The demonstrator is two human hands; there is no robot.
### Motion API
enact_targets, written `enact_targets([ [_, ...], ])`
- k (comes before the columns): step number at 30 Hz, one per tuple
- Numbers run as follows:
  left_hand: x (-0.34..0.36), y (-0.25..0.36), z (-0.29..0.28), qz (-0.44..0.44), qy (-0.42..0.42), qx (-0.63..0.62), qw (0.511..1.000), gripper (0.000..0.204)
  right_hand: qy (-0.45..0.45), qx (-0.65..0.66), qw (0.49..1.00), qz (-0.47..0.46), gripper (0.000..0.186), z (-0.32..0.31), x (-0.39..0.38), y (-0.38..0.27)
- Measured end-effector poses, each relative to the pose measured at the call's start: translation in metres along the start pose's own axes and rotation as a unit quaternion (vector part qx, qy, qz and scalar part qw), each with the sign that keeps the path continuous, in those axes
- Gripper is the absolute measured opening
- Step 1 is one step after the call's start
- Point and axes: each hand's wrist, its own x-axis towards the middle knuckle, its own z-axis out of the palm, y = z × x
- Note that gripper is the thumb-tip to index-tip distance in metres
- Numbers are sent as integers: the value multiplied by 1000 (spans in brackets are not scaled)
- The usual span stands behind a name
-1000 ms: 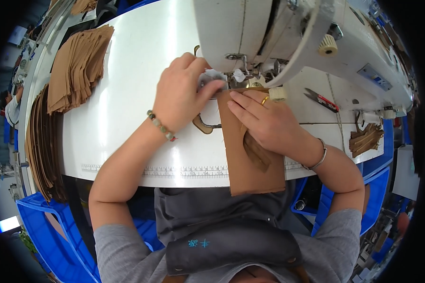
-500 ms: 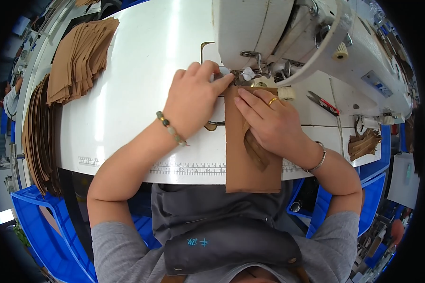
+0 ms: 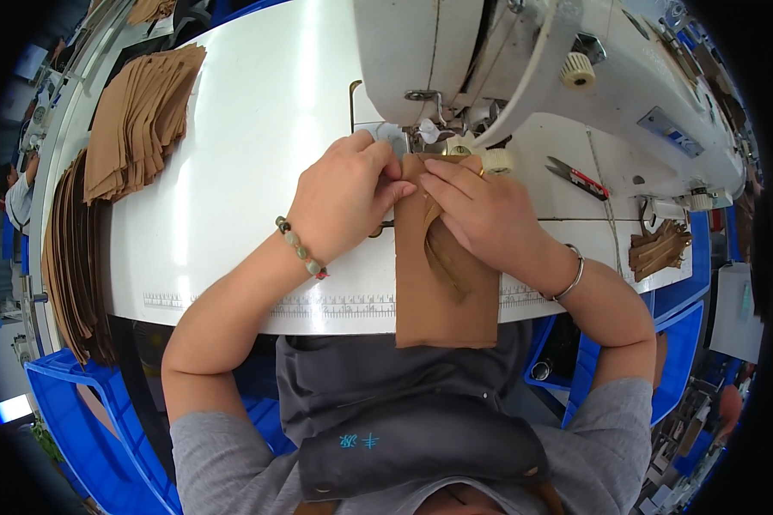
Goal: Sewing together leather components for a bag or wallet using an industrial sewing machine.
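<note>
A rectangular brown fabric panel [image 3: 429,300] lies under the sewing machine's needle area, its lower end hanging over the table's front edge. My left hand [image 3: 343,189] is closed in a pinch at the panel's upper left edge, beside the presser foot [image 3: 428,130]. A narrow darker brown strip [image 3: 443,262] lies curved on the panel and runs up under my right hand [image 3: 489,210]. The fingers of that hand are held together and bent over the strip near the panel's top; its thumb is mostly hidden.
The white sewing machine [image 3: 524,60] overhangs the far side. Red-handled snips [image 3: 580,178] and a bundle of brown strips [image 3: 660,249] lie to the right. Stacked brown pieces [image 3: 142,124] fan out at the left, above blue bins [image 3: 86,412]. A ruler scale [image 3: 343,304] borders the table front.
The panel and strip appear slightly further left. My left fingers have come down from beside the needle to pinch the panel's edge. My right hand has shifted slightly left with the fabric.
</note>
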Motion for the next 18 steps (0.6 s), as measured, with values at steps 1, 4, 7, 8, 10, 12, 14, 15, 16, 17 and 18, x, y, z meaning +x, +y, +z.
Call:
enact_targets([
  [1, 1, 1, 0, 0, -8, 5, 1000, 25, 5, 13, 1000, 5, 34, -1, -1, 1],
  [4, 0, 6, -4, -15, -26, 17, 999, 22, -7, 16, 1000, -14, 31, -3, -1, 1],
  [7, -5, 5, -14, -106, -91, -51, 989, 19, -2, 20, 999, -33, 29, -1, 1, 0],
  [8, -6, 4, -18, -160, -130, -137, 969, 18, 0, 18, 999, -32, 29, 0, 2, 0],
  [10, -15, 5, -21, -223, -146, -295, 917, 20, 20, 16, 999, -31, 28, 3, 2, 0],
  [12, -22, 5, -22, -257, -148, -451, 842, 23, 17, 15, 999, -26, 28, 3, -1, -1],
  [14, -27, 5, -21, -249, -192, -420, 851, 27, 15, 15, 1000, -21, 27, 4, -2, -2],
  [15, -32, 10, -18, -237, -176, -353, 888, 28, 20, 17, 999, -20, 26, 4, -2, -2],
  [16, -33, 11, -13, -226, -168, -358, 890, 28, 24, 18, 999, -21, 26, 4, -1, -3],
  [17, -33, 12, -9, -66, -93, -183, 977, 33, 24, 18, 999, -20, 26, 4, -1, -3],
  [18, -33, 14, -5, 98, -9, 4, 995, 38, 10, 22, 999, -21, 25, 4, 0, -2],
])
